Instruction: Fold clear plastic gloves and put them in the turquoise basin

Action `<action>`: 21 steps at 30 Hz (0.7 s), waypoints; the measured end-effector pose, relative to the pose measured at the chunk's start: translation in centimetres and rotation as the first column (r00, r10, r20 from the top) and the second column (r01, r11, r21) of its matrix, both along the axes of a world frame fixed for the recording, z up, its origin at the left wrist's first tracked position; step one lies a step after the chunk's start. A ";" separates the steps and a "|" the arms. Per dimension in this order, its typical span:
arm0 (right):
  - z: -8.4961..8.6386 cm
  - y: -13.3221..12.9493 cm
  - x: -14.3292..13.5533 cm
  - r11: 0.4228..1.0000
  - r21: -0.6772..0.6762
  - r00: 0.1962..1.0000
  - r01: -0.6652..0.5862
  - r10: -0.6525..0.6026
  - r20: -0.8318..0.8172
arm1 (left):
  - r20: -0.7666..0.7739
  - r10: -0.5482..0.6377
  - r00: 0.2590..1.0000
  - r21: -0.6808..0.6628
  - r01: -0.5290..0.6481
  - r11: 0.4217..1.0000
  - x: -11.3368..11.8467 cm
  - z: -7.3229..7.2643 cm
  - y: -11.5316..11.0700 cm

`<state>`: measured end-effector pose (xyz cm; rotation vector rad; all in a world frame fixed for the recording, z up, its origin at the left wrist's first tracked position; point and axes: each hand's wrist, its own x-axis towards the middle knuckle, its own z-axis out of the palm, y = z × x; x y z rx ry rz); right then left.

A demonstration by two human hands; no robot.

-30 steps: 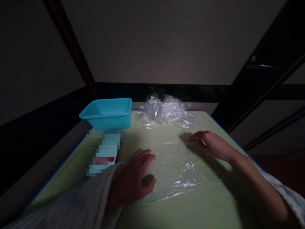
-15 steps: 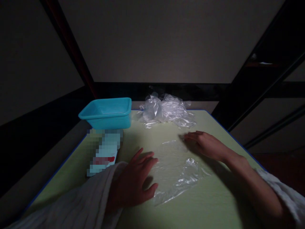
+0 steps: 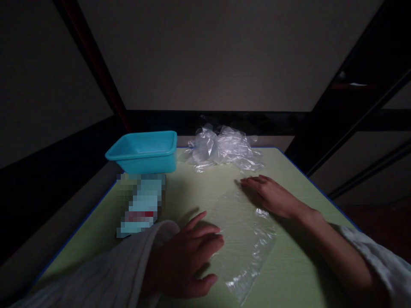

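Nearest you, your pale left sleeve [image 3: 105,267] and pale right sleeve [image 3: 372,256] come in over the pale green worktop [image 3: 289,278], which has a blue edge. Your left hand [image 3: 189,263] is palm down with its fingers spread and its thumb well apart, gripping nothing you can see; its fingertips are at the left side of a piece of clear plastic film [image 3: 248,246], though you cannot tell whether they touch it. The film lies in front of you between your two hands, wrinkled and shiny along its right side, one corner pointing near. Your right hand [image 3: 271,196] is at its far right part, fingers stretched out close together and pointing left; its thumb is hidden, so you cannot tell whether it pinches the film. Beyond your left sleeve, on the left, lies a long, light blue-green object [image 3: 144,201], blurred into blocks, with a red patch. Just past it, far left, stands a turquoise tub [image 3: 147,164]. To the tub's right, at the far edge, sits a crumpled heap of clear plastic [image 3: 226,149].
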<state>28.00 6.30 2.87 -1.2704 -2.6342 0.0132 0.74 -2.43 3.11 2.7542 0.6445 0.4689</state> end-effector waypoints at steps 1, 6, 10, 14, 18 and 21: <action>-0.1 0.0 -0.2 1.000 -0.005 1.000 -0.004 0.004 -0.002 | 0.000 -0.019 1.000 -0.013 0.019 1.000 0.0 0.1 -0.1; -0.2 -0.5 -1.1 0.999 -0.024 0.999 -0.046 0.045 -0.008 | -0.012 -0.147 0.989 -0.024 0.147 0.989 0.0 0.1 -0.2; -0.1 -1.1 -2.1 0.995 -0.041 0.996 -0.085 0.085 -0.006 | -0.082 -0.271 0.959 -0.027 0.269 0.963 0.1 0.5 -0.4; 0.0 -1.7 -3.2 0.988 -0.072 0.991 -0.133 0.135 0.020 | -0.169 -0.314 0.934 0.037 0.325 0.945 0.6 1.2 -0.7; 0.0 -2.0 -4.1 0.970 -0.122 0.976 -0.210 0.214 0.026 | -0.219 -0.345 0.913 0.097 0.372 0.923 0.9 1.8 -1.1; 0.4 -2.1 -4.1 0.961 -0.121 0.968 -0.247 0.250 0.005 | -0.162 -0.326 0.931 0.119 0.346 0.931 0.7 1.7 -1.1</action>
